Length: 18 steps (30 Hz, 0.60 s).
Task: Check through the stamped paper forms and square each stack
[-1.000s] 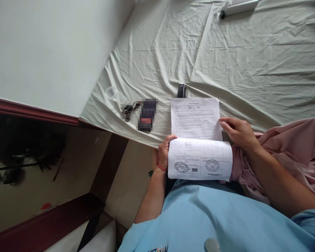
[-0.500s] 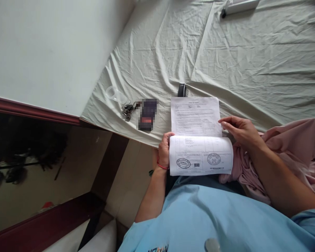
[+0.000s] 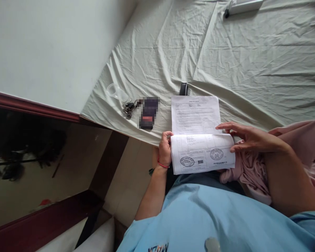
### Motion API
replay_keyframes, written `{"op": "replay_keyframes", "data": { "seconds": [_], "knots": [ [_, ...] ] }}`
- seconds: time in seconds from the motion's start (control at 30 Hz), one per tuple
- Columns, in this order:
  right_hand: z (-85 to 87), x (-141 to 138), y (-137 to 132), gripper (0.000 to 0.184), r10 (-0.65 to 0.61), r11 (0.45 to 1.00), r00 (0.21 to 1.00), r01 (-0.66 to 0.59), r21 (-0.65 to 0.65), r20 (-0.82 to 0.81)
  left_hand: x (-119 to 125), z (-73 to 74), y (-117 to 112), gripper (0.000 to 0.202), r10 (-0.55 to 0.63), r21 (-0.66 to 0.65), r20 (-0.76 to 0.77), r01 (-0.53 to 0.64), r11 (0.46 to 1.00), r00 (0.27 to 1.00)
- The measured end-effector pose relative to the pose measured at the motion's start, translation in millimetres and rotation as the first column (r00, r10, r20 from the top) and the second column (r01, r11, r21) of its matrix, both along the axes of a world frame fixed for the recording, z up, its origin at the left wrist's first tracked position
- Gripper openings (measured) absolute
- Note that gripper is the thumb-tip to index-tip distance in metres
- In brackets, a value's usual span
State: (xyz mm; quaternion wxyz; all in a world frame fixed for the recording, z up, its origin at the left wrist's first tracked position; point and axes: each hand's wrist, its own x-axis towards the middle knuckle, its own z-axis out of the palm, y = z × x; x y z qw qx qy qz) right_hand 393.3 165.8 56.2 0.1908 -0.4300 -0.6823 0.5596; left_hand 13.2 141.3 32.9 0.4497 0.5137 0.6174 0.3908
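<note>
A stack of printed papers [image 3: 195, 115] rests over the bed's edge and my lap, with its top part flat. The lower printed sheet [image 3: 199, 150] curls over toward me and bears two round stamps. My left hand [image 3: 165, 148], with a red band at the wrist, grips the papers' left edge between thumb and fingers. At the right edge, my right hand [image 3: 248, 136] has its fingers stretched over the upper sheet and its thumb spread apart beside the curled sheet; it appears to touch the paper without grasping it.
On the sheet-covered bed [image 3: 238, 66] lie a pixelated dark object [image 3: 148, 112], a bunch of keys [image 3: 129, 109], a clear plastic cup [image 3: 117, 91] and a small black object [image 3: 183, 89]. Pink cloth [image 3: 299, 140] is bunched at right. A dark red-framed mirror [image 3: 42, 108] stands at left.
My right hand has moved down and spread its thumb from its fingers, coming over the papers' right edge. The curled sheet has shifted slightly right. My left hand keeps its grip.
</note>
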Motion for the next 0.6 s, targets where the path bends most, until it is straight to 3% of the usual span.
{"op": "replay_keyframes", "data": {
  "seconds": [0.1,0.2,0.33,0.5,0.6],
  "knots": [
    [-7.2,-6,1,0.057,-0.018,0.996,0.999,0.014,0.092,0.043,0,1.5,0,0.024,-0.002,0.014,-0.027,0.003,1.000,1.000],
    [-12.2,-15,2,0.042,-0.129,0.989,0.991,0.127,0.069,0.022,1,1.1,0,0.022,0.001,0.015,-0.020,-0.001,1.000,1.000],
    [-14.9,-26,3,0.047,-0.310,0.950,0.948,0.311,-0.001,0.075,1,1.6,0,0.025,-0.007,0.002,0.020,0.007,1.000,1.000],
    [-9.5,-19,3,0.054,-0.359,0.931,0.932,0.362,-0.053,0.052,2,2.1,1,0.024,0.022,-0.029,0.040,-0.021,0.999,0.999],
    [-5.7,-10,1,0.053,-0.452,0.890,0.891,0.453,-0.049,0.037,1,1.8,2,0.026,0.011,-0.021,0.018,-0.011,1.000,1.000]
  ]
}}
